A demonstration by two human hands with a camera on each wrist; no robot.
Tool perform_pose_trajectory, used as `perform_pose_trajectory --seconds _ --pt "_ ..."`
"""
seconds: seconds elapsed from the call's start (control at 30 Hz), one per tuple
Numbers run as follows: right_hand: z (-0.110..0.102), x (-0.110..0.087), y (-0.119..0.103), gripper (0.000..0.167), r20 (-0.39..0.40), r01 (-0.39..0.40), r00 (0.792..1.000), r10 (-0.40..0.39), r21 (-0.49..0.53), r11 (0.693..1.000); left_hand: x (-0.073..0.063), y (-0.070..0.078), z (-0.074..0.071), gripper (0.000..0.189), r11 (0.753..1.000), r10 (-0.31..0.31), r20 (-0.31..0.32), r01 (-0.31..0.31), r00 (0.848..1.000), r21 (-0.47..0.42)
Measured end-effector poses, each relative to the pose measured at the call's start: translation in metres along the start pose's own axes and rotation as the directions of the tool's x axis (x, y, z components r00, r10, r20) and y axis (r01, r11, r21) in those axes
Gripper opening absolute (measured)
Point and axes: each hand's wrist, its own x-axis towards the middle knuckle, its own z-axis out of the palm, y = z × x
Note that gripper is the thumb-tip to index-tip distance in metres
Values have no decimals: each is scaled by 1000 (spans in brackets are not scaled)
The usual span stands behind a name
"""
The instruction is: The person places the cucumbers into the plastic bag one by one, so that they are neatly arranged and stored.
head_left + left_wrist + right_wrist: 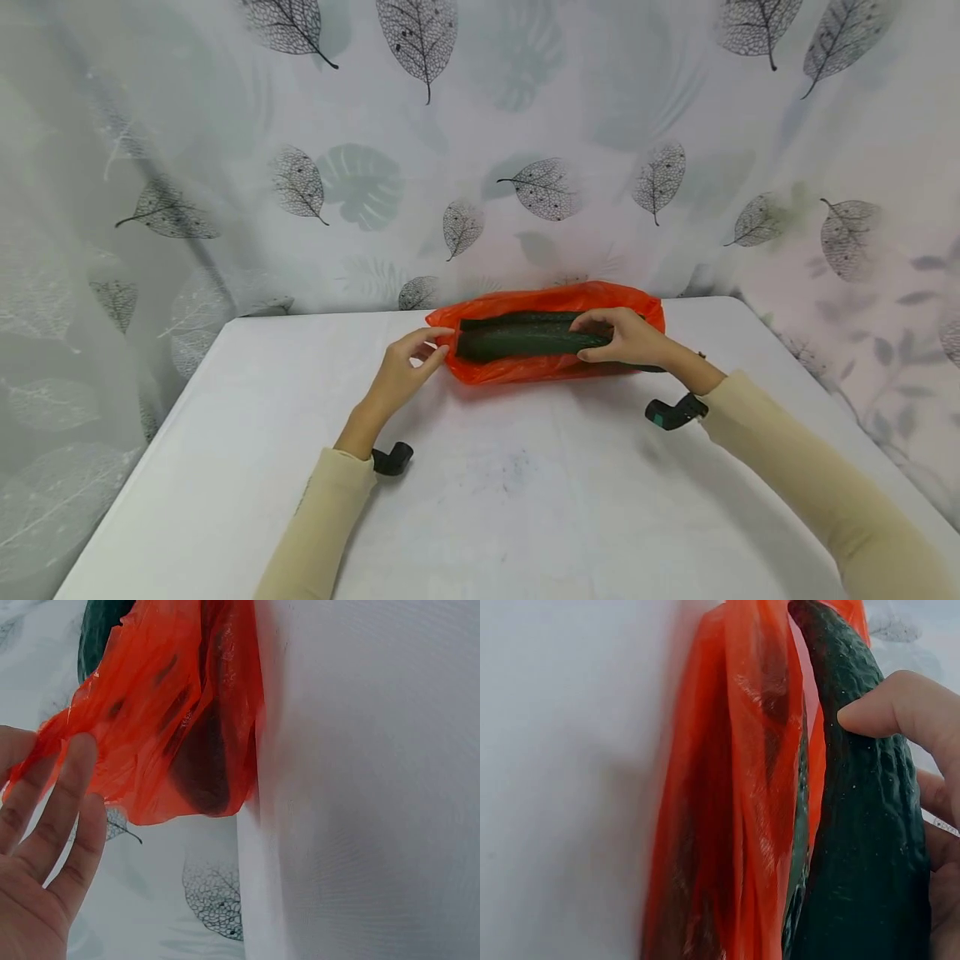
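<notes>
An orange-red plastic bag (517,372) lies at the far edge of the table, its upper side open, with dark green cucumbers inside. My left hand (397,371) pinches the bag's left edge between thumb and fingers; the left wrist view shows the thin film (161,742) stretched from the fingers. Around the right part of the front cucumber (525,342) curls my right hand (633,337). In the right wrist view the thumb presses the bumpy skin of that cucumber (870,832). Another cucumber (517,318) lies behind it, and part of one (799,832) shows beside the film.
The white table (480,500) spreads in front of the bag. Close behind its far edge hangs a leaf-printed curtain (480,167). A small black camera is strapped to each wrist.
</notes>
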Motion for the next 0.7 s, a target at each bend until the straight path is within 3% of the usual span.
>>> perform_pose_trajectory --seconds 0.27,0.5,0.7 --pt "7 29 0 36 21 18 1000 -19 42 999 -3 -4 -3 25 1000 4 -3 -4 1000 -18" --pt "1 43 5 34 -6 18 1000 -18 6 1000 2 0 0 25 1000 8 -9 -9 1000 -20" --pt "7 52 8 34 -25 -1 1000 2 21 1000 0 -32 4 25 1000 -12 -8 12 1000 -17"
